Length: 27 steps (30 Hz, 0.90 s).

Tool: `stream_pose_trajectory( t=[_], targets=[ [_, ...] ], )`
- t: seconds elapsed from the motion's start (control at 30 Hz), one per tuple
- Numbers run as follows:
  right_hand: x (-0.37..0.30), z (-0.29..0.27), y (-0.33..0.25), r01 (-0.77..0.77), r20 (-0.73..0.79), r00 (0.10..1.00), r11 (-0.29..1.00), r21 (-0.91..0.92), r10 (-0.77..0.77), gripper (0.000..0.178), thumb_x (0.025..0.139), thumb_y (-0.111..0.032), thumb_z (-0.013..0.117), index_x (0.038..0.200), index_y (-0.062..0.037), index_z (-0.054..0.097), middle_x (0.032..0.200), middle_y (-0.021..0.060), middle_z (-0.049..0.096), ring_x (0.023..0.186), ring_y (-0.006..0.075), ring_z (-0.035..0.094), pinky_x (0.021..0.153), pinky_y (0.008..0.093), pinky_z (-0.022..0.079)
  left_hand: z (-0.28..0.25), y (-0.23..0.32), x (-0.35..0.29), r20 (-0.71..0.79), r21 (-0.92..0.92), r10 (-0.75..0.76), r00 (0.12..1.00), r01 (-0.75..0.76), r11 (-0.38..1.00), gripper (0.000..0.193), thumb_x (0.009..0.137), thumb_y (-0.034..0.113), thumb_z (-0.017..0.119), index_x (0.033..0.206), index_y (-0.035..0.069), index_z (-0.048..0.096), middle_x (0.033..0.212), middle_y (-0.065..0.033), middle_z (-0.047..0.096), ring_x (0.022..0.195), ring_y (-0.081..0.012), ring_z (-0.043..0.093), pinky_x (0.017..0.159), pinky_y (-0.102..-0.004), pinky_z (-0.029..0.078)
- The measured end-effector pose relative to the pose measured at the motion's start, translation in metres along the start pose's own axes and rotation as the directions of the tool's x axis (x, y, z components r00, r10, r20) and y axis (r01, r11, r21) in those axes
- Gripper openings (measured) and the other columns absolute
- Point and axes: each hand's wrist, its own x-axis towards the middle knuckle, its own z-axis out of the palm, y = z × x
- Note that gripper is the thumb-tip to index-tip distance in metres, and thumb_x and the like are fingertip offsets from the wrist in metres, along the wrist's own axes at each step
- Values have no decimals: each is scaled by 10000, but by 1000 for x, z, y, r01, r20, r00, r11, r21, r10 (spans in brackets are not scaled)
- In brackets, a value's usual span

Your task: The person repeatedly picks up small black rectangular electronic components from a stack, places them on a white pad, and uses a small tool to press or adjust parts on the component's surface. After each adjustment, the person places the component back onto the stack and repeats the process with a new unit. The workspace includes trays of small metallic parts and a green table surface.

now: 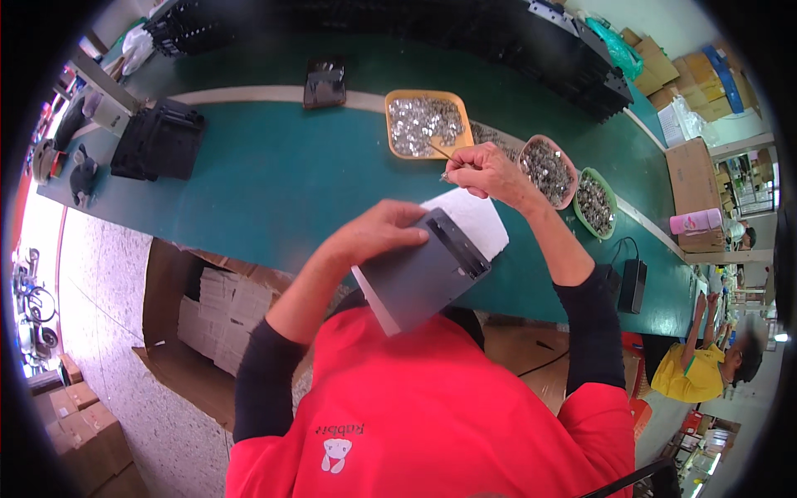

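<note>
My left hand (380, 231) grips the upper left edge of a dark grey box-shaped plastic housing (415, 278), tilted near my lap at the bench edge. A long slotted recess runs along its far right side. Under it lies a white foam-like pad (480, 222). Above the pad my right hand (490, 173) is closed around a thin rod-like tool (440, 151), whose exact kind I cannot make out. A tiny shiny piece shows at the fingertips. Just beyond sits a yellow tray (388, 124) of small shiny metal parts.
Right of the tray, a pink bowl (571, 164) and a green bowl (613, 199) hold metal parts. Black housings (162, 141) stand at the left, with more along the back. A black adapter-like block (633, 286) lies right. Below left is an open carton (158, 303); a person in yellow (689, 373) works at right.
</note>
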Motion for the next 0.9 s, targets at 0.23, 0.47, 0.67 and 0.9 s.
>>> stream_pose_trajectory(
  t=[0.23, 0.47, 0.67, 0.9],
  targets=[
    [-27, 10, -24, 247, 275, 945, 936, -251, -176, 156, 801, -162, 656, 771, -11, 633, 532, -4, 441, 494, 62, 401, 486, 257, 312, -6, 20, -4, 147, 342, -100, 984, 45, 939, 396, 826, 222, 671, 1131, -30, 655, 929, -65, 670, 875, -121, 595, 814, -282, 480],
    [-43, 25, -28, 323, 364, 910, 889, -325, -198, 102, 759, -104, 639, 765, -4, 624, 598, 96, 522, 573, 232, 508, 553, 348, 404, 1, 23, -4, 199, 373, -193, 961, 107, 922, 397, 836, 200, 732, 1123, -57, 640, 926, -25, 678, 806, -75, 593, 746, -246, 504],
    [-50, 34, -30, 438, 372, 886, 764, -474, -278, 54, 751, -45, 633, 766, 0, 609, 687, 121, 578, 641, 293, 565, 598, 367, 447, -2, 18, -5, 211, 357, -211, 954, 126, 925, 422, 828, 231, 746, 1123, -52, 643, 905, -21, 677, 786, -69, 591, 722, -252, 503],
    [-50, 41, -31, 447, 361, 888, 714, -539, -284, 71, 746, -55, 649, 753, -3, 601, 713, 112, 591, 662, 312, 579, 604, 383, 454, -8, 7, -6, 250, 249, -167, 954, 103, 963, 476, 829, 246, 752, 1168, -63, 625, 968, -38, 689, 823, -78, 608, 761, -248, 509]
  ],
)
